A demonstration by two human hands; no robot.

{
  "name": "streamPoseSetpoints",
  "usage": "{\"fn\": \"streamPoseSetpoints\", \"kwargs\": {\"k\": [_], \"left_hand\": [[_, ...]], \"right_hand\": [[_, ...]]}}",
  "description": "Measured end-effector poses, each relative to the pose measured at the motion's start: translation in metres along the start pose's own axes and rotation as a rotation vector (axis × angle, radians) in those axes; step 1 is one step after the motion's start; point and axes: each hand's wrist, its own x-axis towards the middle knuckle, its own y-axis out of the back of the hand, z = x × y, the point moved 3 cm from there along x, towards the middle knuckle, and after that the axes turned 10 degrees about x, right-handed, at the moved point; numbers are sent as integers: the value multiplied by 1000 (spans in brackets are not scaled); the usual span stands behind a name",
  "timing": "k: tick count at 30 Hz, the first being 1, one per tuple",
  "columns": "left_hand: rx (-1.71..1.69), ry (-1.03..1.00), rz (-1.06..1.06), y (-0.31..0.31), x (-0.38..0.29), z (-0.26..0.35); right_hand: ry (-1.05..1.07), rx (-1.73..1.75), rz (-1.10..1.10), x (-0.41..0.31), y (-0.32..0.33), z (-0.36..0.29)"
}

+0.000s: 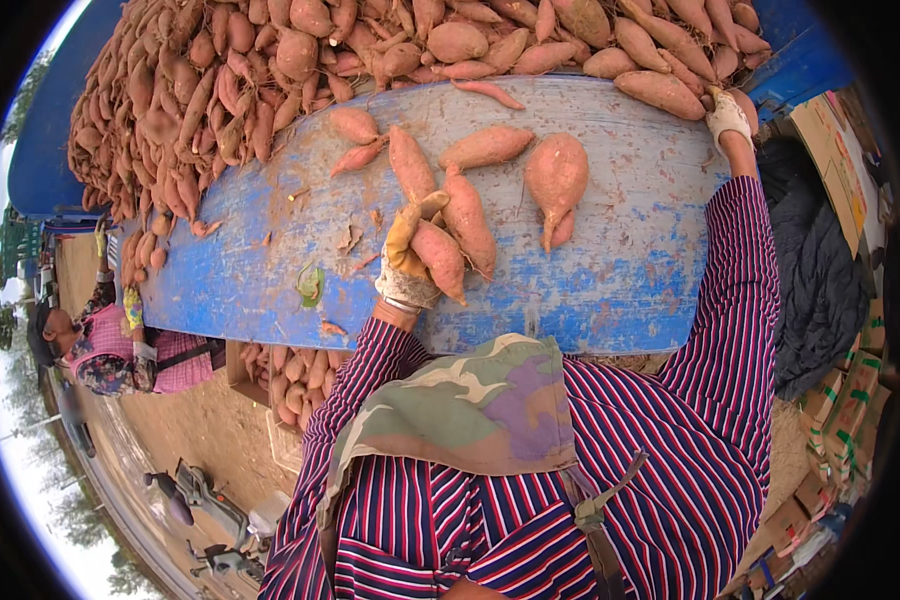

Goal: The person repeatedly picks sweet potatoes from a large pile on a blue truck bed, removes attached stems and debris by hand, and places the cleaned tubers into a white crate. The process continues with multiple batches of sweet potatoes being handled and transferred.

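My left hand [406, 259], in a soiled yellow-and-white work glove, curls around a reddish sweet potato [440, 262] above the worn blue tabletop [615, 277]. Right beside it lies a longer sweet potato [470, 221]; another [411, 165] lies just beyond the fingers. My right hand [729, 120], also gloved, reaches to the right end of the heap. It touches a sweet potato [747, 111] that it partly hides; its fingers are hidden, so the grip is unclear. A round sweet potato with a tapering end [557, 176] rests between my hands, partly covering a smaller one.
A large heap of sweet potatoes [285, 60] covers the table's far and left sides. A co-worker [112, 337] in gloves stands at the left end. Below the near edge, a crate holds sweet potatoes [300, 379]. Dark cloth [810, 270] and cardboard boxes [844, 405] lie right; scooters [210, 502] stand lower left.
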Motion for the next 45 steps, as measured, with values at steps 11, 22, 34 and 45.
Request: {"fn": "streamPoseSetpoints", "kwargs": {"k": [11,22,34,45], "left_hand": [[47,227,-40,-25,-25,4],[-10,273,-212,-60,-46,17],[-255,-35,-157,-34,-95,48],[-602,-593,162,113,-262,114]], "right_hand": [[-101,441,-139,-121,15,-48],[-70,1477,-407,-244,42,-258],[424,623,-465,-256,-27,-404],[478,434,-217,-283,-42,-449]]}}
